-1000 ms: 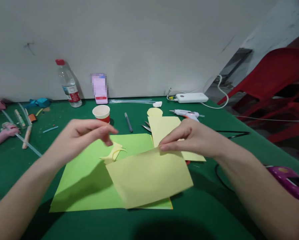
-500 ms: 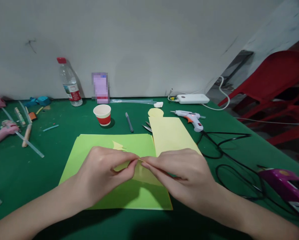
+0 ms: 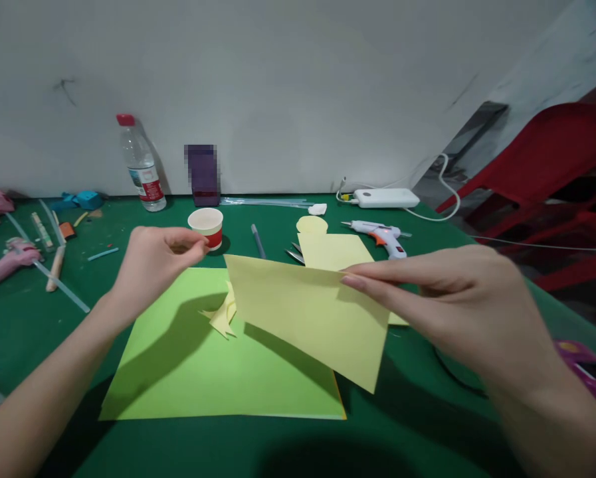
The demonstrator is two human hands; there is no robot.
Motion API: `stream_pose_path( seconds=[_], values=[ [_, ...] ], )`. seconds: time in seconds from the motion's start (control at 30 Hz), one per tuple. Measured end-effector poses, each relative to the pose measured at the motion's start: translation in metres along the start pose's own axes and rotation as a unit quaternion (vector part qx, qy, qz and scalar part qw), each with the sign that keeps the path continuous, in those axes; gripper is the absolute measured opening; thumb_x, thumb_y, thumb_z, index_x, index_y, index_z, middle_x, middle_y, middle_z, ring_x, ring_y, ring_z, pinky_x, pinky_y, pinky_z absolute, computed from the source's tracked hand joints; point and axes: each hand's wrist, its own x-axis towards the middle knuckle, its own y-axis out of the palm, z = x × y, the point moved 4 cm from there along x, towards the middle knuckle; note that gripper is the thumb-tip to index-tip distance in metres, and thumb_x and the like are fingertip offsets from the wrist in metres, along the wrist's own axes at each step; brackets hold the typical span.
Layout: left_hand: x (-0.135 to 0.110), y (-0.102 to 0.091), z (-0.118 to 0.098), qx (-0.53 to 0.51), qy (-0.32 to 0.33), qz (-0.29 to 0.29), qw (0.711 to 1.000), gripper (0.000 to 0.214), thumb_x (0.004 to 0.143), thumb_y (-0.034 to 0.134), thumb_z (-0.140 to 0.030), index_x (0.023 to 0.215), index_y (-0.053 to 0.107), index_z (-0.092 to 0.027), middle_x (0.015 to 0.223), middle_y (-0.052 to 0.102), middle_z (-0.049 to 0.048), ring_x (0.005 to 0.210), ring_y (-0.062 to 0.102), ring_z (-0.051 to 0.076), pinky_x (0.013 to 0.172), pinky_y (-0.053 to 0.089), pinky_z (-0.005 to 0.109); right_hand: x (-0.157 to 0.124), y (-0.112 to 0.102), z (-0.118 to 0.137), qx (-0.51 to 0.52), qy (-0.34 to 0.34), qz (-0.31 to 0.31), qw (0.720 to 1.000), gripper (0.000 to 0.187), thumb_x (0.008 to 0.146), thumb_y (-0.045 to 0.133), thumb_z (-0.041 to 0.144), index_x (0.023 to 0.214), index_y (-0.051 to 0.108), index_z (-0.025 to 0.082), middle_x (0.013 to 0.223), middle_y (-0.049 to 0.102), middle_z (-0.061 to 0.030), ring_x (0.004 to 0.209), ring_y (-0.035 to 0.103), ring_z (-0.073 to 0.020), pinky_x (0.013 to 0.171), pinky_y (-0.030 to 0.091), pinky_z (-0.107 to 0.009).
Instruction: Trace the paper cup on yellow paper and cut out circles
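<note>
Between the thumb and fingers of my right hand [image 3: 457, 299] hangs a sheet of yellow paper [image 3: 312, 318], gripped at its upper edge. The sheet is tilted above a green paper stack [image 3: 188, 378] and hides part of it. My left hand [image 3: 153, 259] is apart from the sheet, just in front of a red and white paper cup [image 3: 206, 218]. Its thumb and fingertips are pinched together; whatever is in them, if anything, cannot be made out. Small pointed yellow paper scraps [image 3: 222, 317] lie on the green paper, left of the sheet.
Behind the sheet are more yellow paper [image 3: 337, 249], a yellow paper circle [image 3: 311, 225], a pen [image 3: 258, 240] and scissors [image 3: 294, 255]. A white glue gun [image 3: 377, 234] and a power strip [image 3: 386, 198] lie right. A bottle [image 3: 143, 172] and a pink glue gun [image 3: 8, 265] are left.
My hands have drawn apart from their meeting point over the green paper. The left moved up and left towards the cup; the right moved right and up, bringing the yellow sheet into plain view.
</note>
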Motion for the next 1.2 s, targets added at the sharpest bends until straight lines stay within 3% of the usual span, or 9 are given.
stream_pose_path(
  seconds=[0.13,0.27,0.33,0.43,0.6,0.73,0.87,1.1,1.2],
  values=[
    [-0.004,0.001,-0.01,-0.06,-0.006,-0.006,0.998,0.02,0.082,0.054,-0.034,0.089,0.068,-0.022,0.086,0.071,0.0005,0.079,0.066,0.017,0.066,0.053,0.024,0.004,0.0,-0.002,0.027,0.037,0.033,0.998,0.011,0.071,0.065,0.02,0.064,0.073,0.024,0.065,0.072,0.0002,0.054,0.067,-0.0191,0.046,0.053,-0.024],
    [-0.027,0.021,-0.049,-0.038,0.145,0.05,0.987,0.015,0.081,0.057,-0.024,0.092,0.067,-0.021,0.089,0.071,-0.0004,0.073,0.066,0.012,0.055,0.049,0.015,0.002,0.02,0.007,0.04,0.017,0.107,0.993,0.015,0.076,0.061,0.018,0.068,0.073,0.022,0.07,0.073,-0.0013,0.057,0.068,-0.0181,0.048,0.052,-0.023],
    [-0.04,0.028,-0.063,-0.009,0.228,0.034,0.973,0.012,0.081,0.056,-0.018,0.087,0.066,-0.017,0.079,0.072,0.0004,0.066,0.066,0.011,0.055,0.049,0.015,-0.002,0.031,0.012,0.04,-0.007,0.137,0.99,0.018,0.079,0.057,0.016,0.071,0.073,0.021,0.07,0.073,-0.0014,0.057,0.067,-0.0164,0.049,0.05,-0.022],
    [-0.05,0.036,-0.068,0.025,0.275,0.013,0.961,0.01,0.081,0.054,-0.014,0.082,0.064,-0.015,0.068,0.07,-0.0003,0.057,0.064,0.01,0.052,0.047,0.016,-0.009,0.044,0.016,0.033,-0.033,0.15,0.988,0.021,0.081,0.053,0.013,0.075,0.072,0.019,0.067,0.071,-0.002,0.054,0.063,-0.0134,0.049,0.047,-0.021],
    [-0.052,0.041,-0.066,0.022,0.261,0.048,0.964,0.009,0.08,0.055,-0.013,0.081,0.064,-0.014,0.066,0.07,-0.0002,0.053,0.062,0.008,0.048,0.045,0.014,-0.015,0.049,0.022,0.017,-0.105,0.123,0.987,0.022,0.083,0.049,0.011,0.079,0.071,0.012,0.064,0.07,-0.0058,0.052,0.061,-0.0132,0.049,0.043,-0.022],
    [-0.044,0.033,-0.06,0.02,0.222,0.043,0.974,0.01,0.08,0.056,-0.016,0.078,0.066,-0.016,0.07,0.071,-0.0005,0.058,0.064,0.01,0.051,0.046,0.015,-0.016,0.039,0.026,-0.03,-0.146,0.085,0.985,0.024,0.084,0.047,0.01,0.078,0.07,0.01,0.056,0.066,-0.0049,0.046,0.058,-0.0119,0.046,0.041,-0.022],
    [-0.029,0.024,-0.047,0.039,0.135,0.039,0.989,0.013,0.079,0.056,-0.023,0.076,0.068,-0.018,0.072,0.072,-0.0009,0.058,0.064,0.013,0.047,0.046,0.018,-0.011,0.027,0.023,-0.056,-0.122,0.071,0.988,0.022,0.083,0.049,0.011,0.076,0.07,0.016,0.057,0.067,-0.0021,0.045,0.058,-0.0117,0.044,0.042,-0.021],
    [-0.006,0.011,-0.016,0.089,0.075,-0.009,0.993,0.016,0.077,0.057,-0.03,0.074,0.068,-0.02,0.073,0.071,0.0001,0.057,0.062,0.014,0.055,0.047,0.023,-0.004,0.01,0.014,-0.06,-0.078,0.034,0.995,0.018,0.079,0.056,0.014,0.074,0.072,0.016,0.07,0.073,-0.0048,0.058,0.068,-0.0179,0.049,0.05,-0.023],
    [-0.001,0.007,-0.007,-0.06,0.001,0.01,0.998,0.022,0.082,0.052,-0.035,0.085,0.067,-0.019,0.085,0.071,0.0024,0.075,0.065,0.017,0.067,0.05,0.024,-0.001,0.004,0.01,-0.033,-0.04,0.015,0.999,0.014,0.076,0.06,0.017,0.071,0.073,0.019,0.07,0.073,-0.0028,0.056,0.067,-0.017,0.049,0.051,-0.023]
  ],
)
